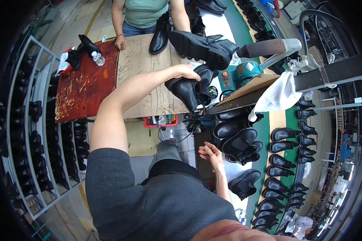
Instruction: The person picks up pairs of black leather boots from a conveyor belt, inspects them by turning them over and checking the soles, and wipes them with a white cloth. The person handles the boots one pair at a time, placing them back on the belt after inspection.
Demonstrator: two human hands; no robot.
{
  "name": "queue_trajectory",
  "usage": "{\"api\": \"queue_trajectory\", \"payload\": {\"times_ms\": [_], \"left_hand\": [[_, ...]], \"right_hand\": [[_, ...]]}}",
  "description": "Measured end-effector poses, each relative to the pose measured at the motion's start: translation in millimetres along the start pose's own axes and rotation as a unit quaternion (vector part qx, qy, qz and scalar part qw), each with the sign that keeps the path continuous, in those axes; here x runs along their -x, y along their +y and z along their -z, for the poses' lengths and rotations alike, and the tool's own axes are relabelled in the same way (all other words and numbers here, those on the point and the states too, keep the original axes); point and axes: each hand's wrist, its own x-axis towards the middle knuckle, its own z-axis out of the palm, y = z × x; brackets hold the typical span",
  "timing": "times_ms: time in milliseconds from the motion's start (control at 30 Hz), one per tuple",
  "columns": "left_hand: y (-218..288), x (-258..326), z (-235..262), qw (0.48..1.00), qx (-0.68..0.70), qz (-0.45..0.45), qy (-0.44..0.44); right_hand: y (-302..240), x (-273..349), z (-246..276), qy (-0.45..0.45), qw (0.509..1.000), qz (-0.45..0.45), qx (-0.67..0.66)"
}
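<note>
At the right end of the wooden table [138, 86], my left hand [186, 72] is closed on a black ankle boot [184, 89]. Its fingers are partly hidden against the leather. A second black ankle boot [206, 76] lies against the first. Just beyond, a black boot [201, 49] shows its thick ridged sole. My right hand [211, 155] hangs low beside my body, holding nothing, its fingers loosely curved and apart. Nearest to it on the right are black boots [240, 145] on the conveyor side.
Across the table a person [147, 16] stands by an upright boot [160, 35]. A teal machine [245, 70] and a metal beam with a white cloth [278, 94] stand right. Boots line the green conveyor [265, 124]; a shoe rack [26, 120] stands left. A red basket [151, 123] sits below.
</note>
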Motion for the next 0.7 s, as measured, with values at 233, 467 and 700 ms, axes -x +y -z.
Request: {"api": "queue_trajectory", "payload": {"times_ms": [233, 467, 700], "left_hand": [[32, -33, 11, 0.991, -0.132, 0.004, 0.018], [59, -45, 18, 0.975, -0.221, -0.002, -0.003], [83, -73, 35, 0.976, -0.203, -0.017, -0.072]], "right_hand": [[6, 2, 0, 0.016, 0.999, -0.002, -0.028], [13, 8, 2, 0.034, 0.998, -0.009, -0.054], [8, 8, 0, 0.039, 0.998, -0.007, -0.047]]}}
